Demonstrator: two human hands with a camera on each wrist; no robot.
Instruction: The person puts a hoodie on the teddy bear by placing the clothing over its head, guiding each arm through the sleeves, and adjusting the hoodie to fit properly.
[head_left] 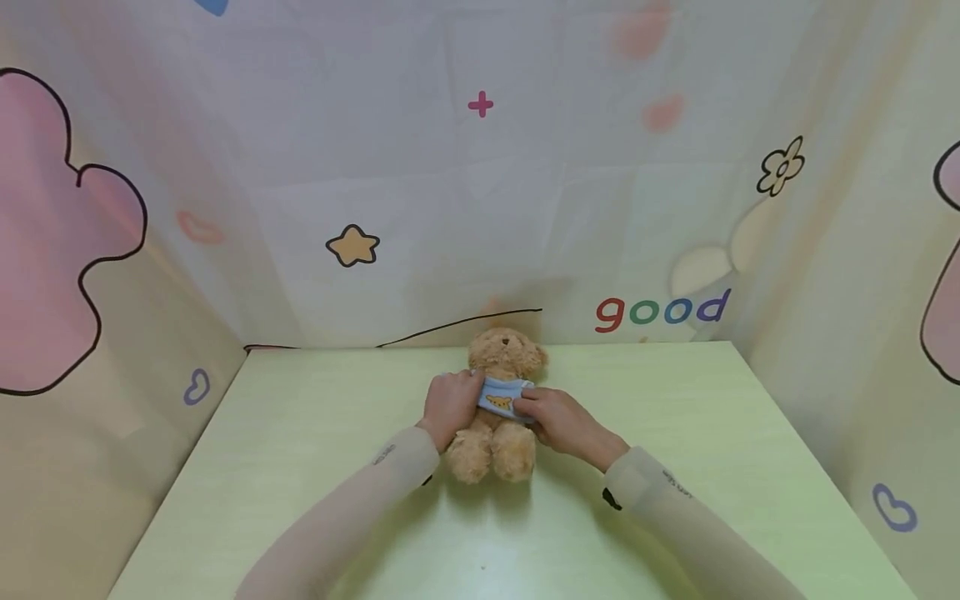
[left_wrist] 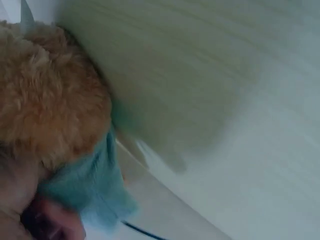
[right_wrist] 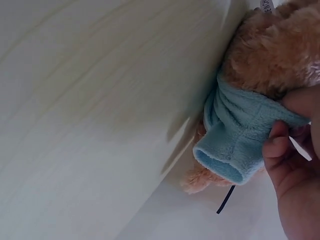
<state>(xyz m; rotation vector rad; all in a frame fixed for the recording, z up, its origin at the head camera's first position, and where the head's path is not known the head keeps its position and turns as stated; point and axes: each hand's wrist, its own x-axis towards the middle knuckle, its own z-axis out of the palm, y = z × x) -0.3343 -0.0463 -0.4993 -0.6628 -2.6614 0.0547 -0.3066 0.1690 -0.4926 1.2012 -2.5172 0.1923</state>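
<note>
Beside the teddy bear [head_left: 504, 358], which lies on its back on the table [head_left: 315, 417], the left hand [head_left: 452, 402] grips one edge of its blue shirt [head_left: 495, 388] while the right hand [head_left: 566, 423] pinches the other. Adjusting the shirt seems the step in hand (one sleeve [right_wrist: 232, 145] looks hollow); the next move probably calls for a gentle, even pull on both sides.

A fluffy tan plush toy [left_wrist: 55, 95] casts a soft shadow on the pale, faintly grained surface [left_wrist: 250, 90], whose far edge slants past its teal cloth [left_wrist: 95, 185]. The left hand [left_wrist: 17, 192] grips that cloth — beyond the edge, a dark line [left_wrist: 142, 230] crosses the pale backdrop [left_wrist: 167, 207].
</note>
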